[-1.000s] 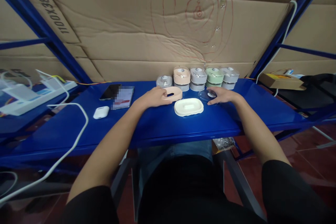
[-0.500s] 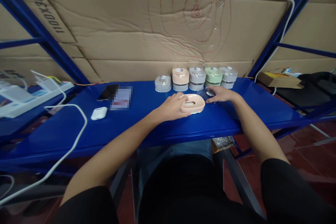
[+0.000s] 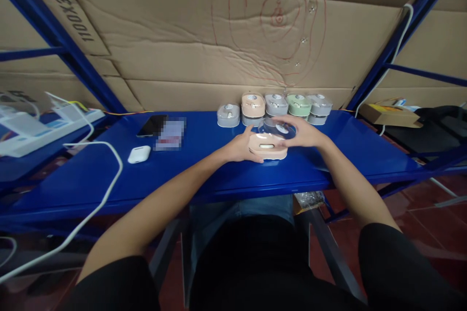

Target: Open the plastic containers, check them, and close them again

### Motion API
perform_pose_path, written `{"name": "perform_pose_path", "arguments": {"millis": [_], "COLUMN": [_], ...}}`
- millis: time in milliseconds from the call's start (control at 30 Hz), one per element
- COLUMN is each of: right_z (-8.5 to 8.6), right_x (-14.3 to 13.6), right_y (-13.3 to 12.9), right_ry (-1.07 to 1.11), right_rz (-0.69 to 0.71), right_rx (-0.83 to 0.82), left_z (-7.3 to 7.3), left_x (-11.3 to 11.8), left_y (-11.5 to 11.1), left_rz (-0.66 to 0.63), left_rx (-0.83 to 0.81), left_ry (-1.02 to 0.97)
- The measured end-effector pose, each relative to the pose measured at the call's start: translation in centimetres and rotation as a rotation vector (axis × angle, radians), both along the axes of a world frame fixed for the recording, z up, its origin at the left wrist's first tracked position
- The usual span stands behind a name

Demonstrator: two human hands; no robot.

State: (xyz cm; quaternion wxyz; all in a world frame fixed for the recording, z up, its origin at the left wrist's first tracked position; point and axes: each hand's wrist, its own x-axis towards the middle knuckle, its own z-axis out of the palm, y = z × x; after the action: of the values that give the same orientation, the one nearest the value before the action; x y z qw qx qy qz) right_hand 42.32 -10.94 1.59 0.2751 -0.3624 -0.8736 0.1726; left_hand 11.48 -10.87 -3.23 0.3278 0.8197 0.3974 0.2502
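A long blue shelf holds a peach box near its middle. The left hand grips the box at 9 o'clock. The right hand pinches a clear lid at 12 o'clock, just above the box.

blue shelf, cardboard wall, red floor

A: Colours on the bench? Deep blue, glossy.
B: Peach box out front, under a clear lid.
A: Back row: grey, peach, grey, mint green, grey.
B: White earbud case, white cable, black phone. Tan cardboard scrawled with red lines.
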Motion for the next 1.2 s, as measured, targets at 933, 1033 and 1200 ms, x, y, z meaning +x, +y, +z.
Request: {"name": "perform_pose_path", "arguments": {"millis": [933, 1033, 1200], "right_z": [-0.1, -0.3, -0.9], "right_x": [1.0, 0.1, 1.1], "right_y": [1.3, 1.0, 2.2], "right_ry": [0.339, 0.329, 0.316], "right_rz": [-0.404, -0.426, -0.595], "right_rx": [0.122, 0.144, 0.223], "left_z": [6.9, 7.1, 6.7], "left_x": [-6.3, -6.3, -4.2], "left_y": [2.4, 3.8, 6.1], "left_rz": [0.711, 0.987, 1.015], "left_rx": [0.400, 0.266, 0.104], "left_ry": [-0.238, -0.196, -0.006]}}
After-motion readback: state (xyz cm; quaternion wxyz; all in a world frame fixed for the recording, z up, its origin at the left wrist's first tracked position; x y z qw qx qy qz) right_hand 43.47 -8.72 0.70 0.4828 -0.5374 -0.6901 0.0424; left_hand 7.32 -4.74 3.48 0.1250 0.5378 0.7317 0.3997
